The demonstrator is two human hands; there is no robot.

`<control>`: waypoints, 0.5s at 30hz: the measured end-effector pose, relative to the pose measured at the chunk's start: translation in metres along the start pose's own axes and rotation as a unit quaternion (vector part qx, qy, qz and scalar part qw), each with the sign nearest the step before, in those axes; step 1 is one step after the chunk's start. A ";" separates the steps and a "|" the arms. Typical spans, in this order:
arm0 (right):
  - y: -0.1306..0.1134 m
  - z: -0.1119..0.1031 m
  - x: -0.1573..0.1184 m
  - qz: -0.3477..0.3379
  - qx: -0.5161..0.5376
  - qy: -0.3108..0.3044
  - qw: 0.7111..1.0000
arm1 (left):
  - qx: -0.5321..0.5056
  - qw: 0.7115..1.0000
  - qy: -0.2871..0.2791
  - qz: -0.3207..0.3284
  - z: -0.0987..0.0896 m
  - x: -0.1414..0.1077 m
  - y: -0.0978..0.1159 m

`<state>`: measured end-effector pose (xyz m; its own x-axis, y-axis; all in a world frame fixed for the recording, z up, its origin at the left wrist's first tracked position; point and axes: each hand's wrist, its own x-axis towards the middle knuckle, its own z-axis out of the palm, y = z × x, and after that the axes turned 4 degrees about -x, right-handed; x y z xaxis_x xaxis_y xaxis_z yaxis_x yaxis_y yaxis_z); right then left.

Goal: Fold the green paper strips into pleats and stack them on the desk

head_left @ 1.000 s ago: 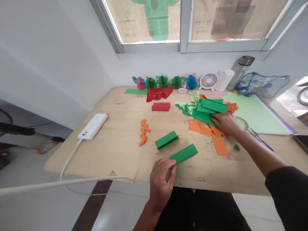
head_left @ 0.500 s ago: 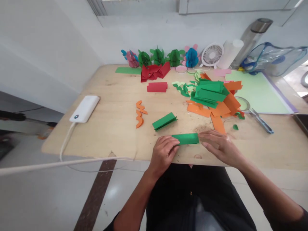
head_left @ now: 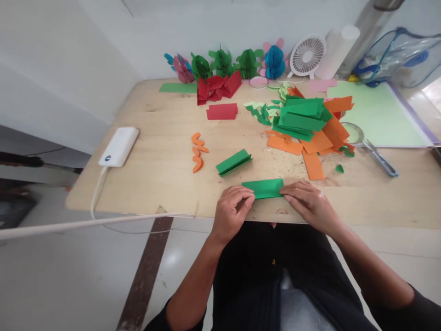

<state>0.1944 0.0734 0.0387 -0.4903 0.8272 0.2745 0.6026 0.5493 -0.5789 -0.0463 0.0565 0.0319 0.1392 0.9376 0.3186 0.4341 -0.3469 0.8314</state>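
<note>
A folded strip of green paper (head_left: 266, 188) lies near the table's front edge, between my two hands. My left hand (head_left: 233, 209) is closed, its thumb and fingers pinching the strip's left end. At the right end, my right hand (head_left: 308, 201) presses thumb and fingertips together on the paper. Just beyond sits another folded green piece (head_left: 234, 162), slightly sprung apart along its layers. Two curled orange paper cutouts (head_left: 198, 152) lie farther left.
A pile of green folded papers (head_left: 301, 118) and orange strips (head_left: 313, 165) spreads at the right, beside scissors (head_left: 381, 157). Red folded papers (head_left: 222, 111), paper honeycomb figures (head_left: 248, 63) and a small fan (head_left: 308, 56) stand behind. A white power bank (head_left: 119, 147) lies left.
The view has tipped downward a little, so the table's things sit higher. My right fingers have closed onto the strip's right end; my left hand keeps its grip.
</note>
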 end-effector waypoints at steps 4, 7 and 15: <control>0.000 0.002 -0.001 0.009 -0.006 0.009 1.000 | 0.001 1.000 -0.016 -0.001 -0.003 0.000 0.001; -0.002 0.002 0.000 0.017 -0.004 0.005 1.000 | 0.000 1.000 -0.030 -0.001 -0.005 0.000 0.001; -0.008 0.004 0.001 0.015 -0.024 0.009 1.000 | 0.000 0.998 -0.065 -0.015 -0.008 0.000 0.004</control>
<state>0.1867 0.0698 0.0404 -0.4606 0.8449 0.2721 0.6465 0.5293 -0.5494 -0.0522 0.0550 0.0389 0.2414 0.9424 0.2317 0.4391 -0.3190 0.8399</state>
